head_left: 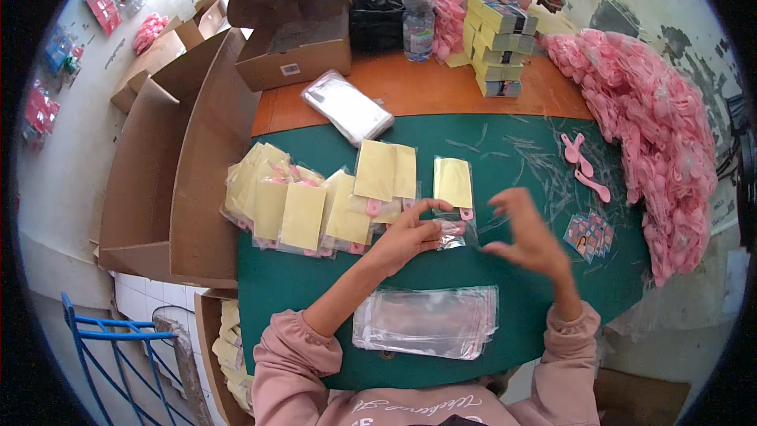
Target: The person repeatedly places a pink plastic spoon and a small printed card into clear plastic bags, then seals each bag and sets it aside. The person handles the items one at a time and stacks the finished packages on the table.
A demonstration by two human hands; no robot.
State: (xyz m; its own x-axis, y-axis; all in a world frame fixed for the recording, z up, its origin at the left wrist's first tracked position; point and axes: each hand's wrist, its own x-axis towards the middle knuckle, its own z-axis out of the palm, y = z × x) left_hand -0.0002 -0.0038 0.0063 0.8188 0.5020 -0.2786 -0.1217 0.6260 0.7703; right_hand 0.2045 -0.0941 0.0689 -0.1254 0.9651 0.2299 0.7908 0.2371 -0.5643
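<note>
A clear plastic bag [471, 230] with a yellow card [453, 183] and a pink spoon [466, 214] inside lies on the green table mat. My left hand [406, 238] is at its lower end, with thumb and fingers closed around the bag's crinkled edge. To the right of the bag, my right hand [528, 237] is slightly blurred, its thumb and fingers apart and nothing between them. Directly in front of me is a stack of flat clear bags [426, 322]. Left of my left hand, filled packets with yellow cards [302, 217] overlap in a pile.
Loose pink spoons [591, 185] and colourful printed cards [588, 237] lie on the right. A large heap of pink spoons [654, 134] lines that edge. At the back stand card stacks [498, 55], a water bottle [419, 16] and a cardboard box [293, 67]. Another open box [209, 166] stands left.
</note>
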